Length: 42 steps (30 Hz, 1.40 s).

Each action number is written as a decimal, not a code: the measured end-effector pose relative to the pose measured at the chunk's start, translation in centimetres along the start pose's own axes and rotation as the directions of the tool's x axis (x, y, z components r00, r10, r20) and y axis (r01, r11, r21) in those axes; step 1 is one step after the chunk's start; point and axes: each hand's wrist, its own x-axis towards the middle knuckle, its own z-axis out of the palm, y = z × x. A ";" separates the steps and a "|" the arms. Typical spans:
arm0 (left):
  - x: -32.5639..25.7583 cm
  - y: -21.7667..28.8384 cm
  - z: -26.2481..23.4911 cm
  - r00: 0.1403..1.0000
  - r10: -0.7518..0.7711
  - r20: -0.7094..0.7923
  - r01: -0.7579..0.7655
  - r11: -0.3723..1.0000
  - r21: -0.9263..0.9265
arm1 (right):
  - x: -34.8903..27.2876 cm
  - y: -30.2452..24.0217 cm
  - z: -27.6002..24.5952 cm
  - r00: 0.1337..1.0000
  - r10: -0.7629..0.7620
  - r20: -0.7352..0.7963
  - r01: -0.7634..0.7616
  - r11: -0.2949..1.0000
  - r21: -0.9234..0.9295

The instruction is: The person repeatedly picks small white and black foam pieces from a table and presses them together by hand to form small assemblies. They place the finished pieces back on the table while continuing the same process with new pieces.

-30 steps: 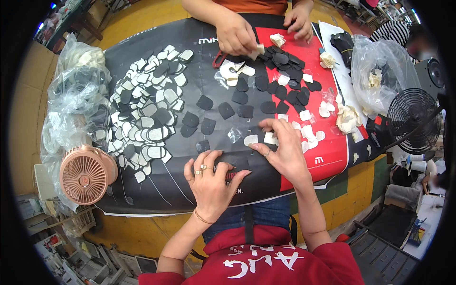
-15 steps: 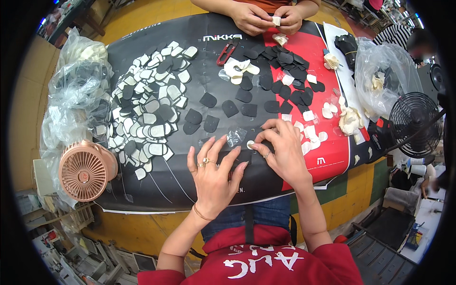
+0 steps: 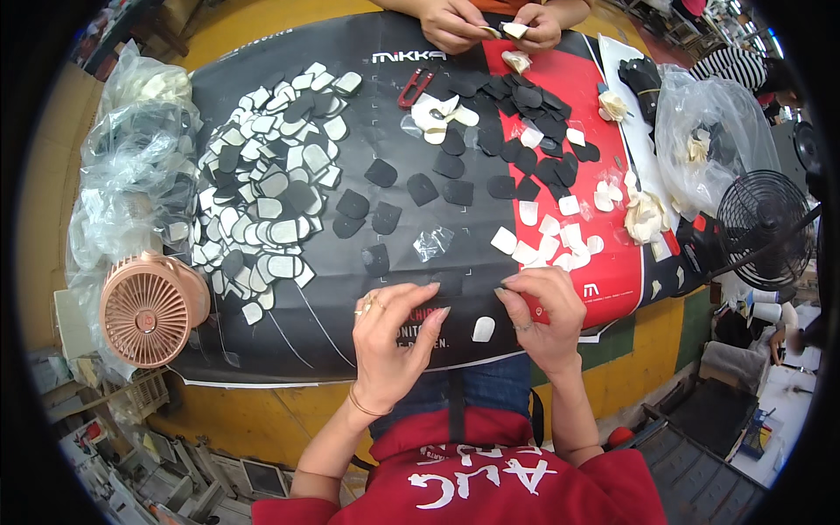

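We find one white patch [image 3: 482, 329] on the mat [image 3: 332, 280]. Left of the patch, our left hand [image 3: 385, 337] has thumb and fingers apart; right of it, we cannot tell if our right hand [image 3: 551, 322] pinches anything. Far beyond it, another person's fingers [image 3: 538, 24] partly hide a pale piece [image 3: 514, 31].

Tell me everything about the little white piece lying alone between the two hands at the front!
The white piece is small, thin-looking and pale, with rounded corners. It might be felt or foam; the picture can't settle that. It seems to lie flat on the black mat, near the front edge, just left of the right hand. No fingers touch it, and nothing covers it.
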 end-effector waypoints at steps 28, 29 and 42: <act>-2.0 1.4 -0.2 0.925 -0.259 0.277 0.352 0.858 -0.374 | -2.9 -4.6 1.1 0.864 0.432 0.260 -0.501 0.680 0.536; -1.8 1.4 -0.3 0.933 -0.239 0.268 0.331 0.863 -0.382 | -2.7 -4.3 1.2 0.870 0.399 0.289 -0.493 0.696 0.522; -1.6 -1.3 -0.2 0.958 0.193 0.213 -0.269 0.862 0.430 | 1.1 -2.8 2.8 0.791 0.497 0.355 -0.596 0.757 0.267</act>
